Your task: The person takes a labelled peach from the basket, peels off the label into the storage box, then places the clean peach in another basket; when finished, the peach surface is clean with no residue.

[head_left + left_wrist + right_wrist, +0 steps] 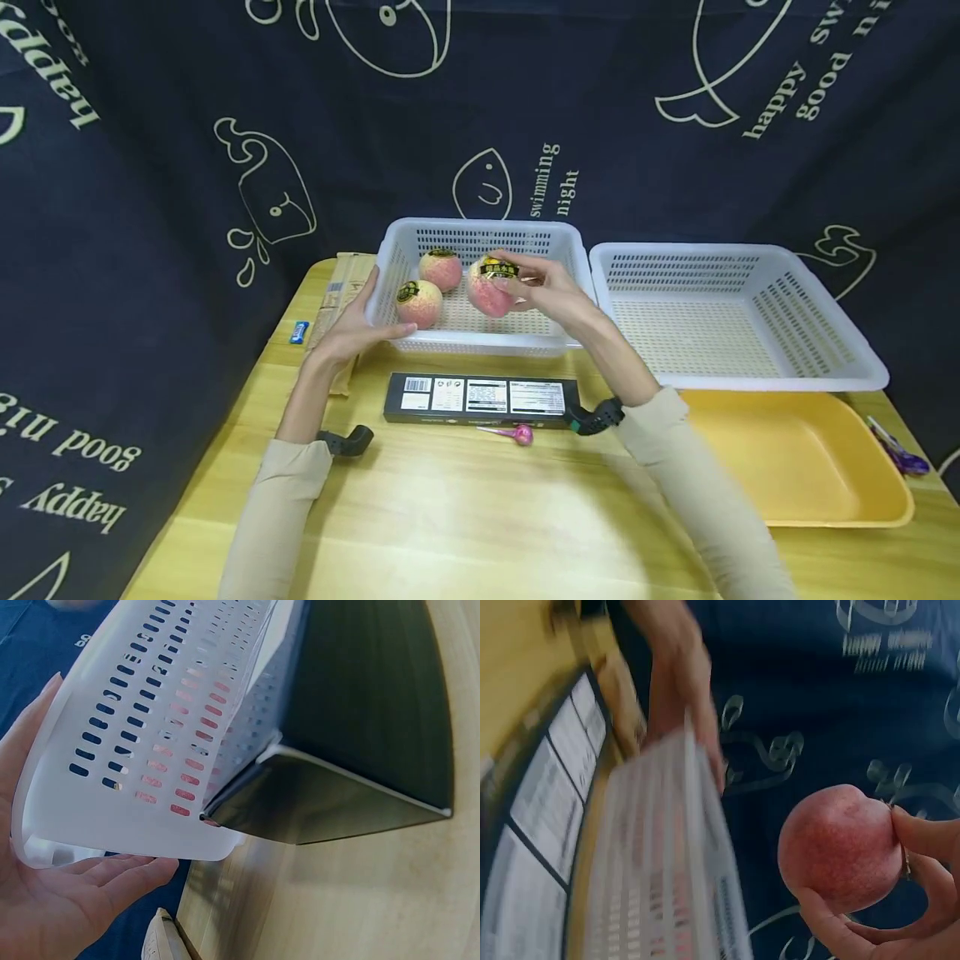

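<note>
My right hand grips a pink-and-yellow peach with a black-and-gold label, above the left white plastic basket. In the right wrist view, the peach sits between thumb and fingertips. Two similar labelled peaches, one behind and one in front, lie in the basket's left part. My left hand spans the basket's front left corner, its thumb along the front rim and its fingers along the left side. The left wrist view shows this hand with fairly straight fingers against the basket.
Another white basket stands to the right, a yellow tray in front of it. A long black box and a pink lollipop lie before the left basket. At left are brown packaging and a small blue packet.
</note>
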Demonstrator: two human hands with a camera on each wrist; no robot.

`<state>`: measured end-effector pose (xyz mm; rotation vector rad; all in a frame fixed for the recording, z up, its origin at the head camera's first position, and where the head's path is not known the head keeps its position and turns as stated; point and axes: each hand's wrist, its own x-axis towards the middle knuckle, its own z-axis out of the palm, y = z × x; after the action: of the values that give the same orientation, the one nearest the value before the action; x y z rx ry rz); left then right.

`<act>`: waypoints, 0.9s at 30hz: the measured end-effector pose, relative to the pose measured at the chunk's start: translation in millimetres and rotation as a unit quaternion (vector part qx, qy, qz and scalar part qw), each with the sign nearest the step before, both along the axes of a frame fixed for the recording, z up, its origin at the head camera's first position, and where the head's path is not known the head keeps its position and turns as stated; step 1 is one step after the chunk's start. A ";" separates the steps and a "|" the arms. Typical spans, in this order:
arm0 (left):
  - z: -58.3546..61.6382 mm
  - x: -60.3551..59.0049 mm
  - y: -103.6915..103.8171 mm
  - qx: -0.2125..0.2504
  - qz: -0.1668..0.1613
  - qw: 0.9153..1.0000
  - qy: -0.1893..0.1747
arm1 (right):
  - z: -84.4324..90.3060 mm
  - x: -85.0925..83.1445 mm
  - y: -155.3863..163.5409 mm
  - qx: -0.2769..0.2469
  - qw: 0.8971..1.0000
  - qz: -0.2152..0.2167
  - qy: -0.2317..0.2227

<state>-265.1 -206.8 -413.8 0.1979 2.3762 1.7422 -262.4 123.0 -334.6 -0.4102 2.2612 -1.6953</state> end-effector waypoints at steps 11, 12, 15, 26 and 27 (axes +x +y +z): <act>2.3 -1.5 -3.2 0.004 0.008 1.000 0.005 | -55.3 160.7 -6.1 0.043 0.990 0.076 0.109; 1.9 -1.4 -3.9 0.005 0.008 1.000 0.004 | -64.0 165.4 -9.8 0.052 0.990 0.069 0.114; 0.7 -0.8 -3.8 -0.001 0.011 1.000 -0.001 | -82.4 173.3 -17.8 0.061 0.991 0.047 0.106; 11.9 24.8 6.6 -0.035 0.073 0.992 0.098 | -91.6 175.0 -14.5 0.127 0.984 0.077 0.102; 16.7 35.4 8.8 -0.025 0.085 0.986 0.140 | -91.6 174.5 -13.5 0.128 0.983 0.077 0.104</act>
<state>-229.7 -197.9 -397.2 0.2551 2.7048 1.8316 -87.9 109.5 -426.2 -0.7082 2.4804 -1.3191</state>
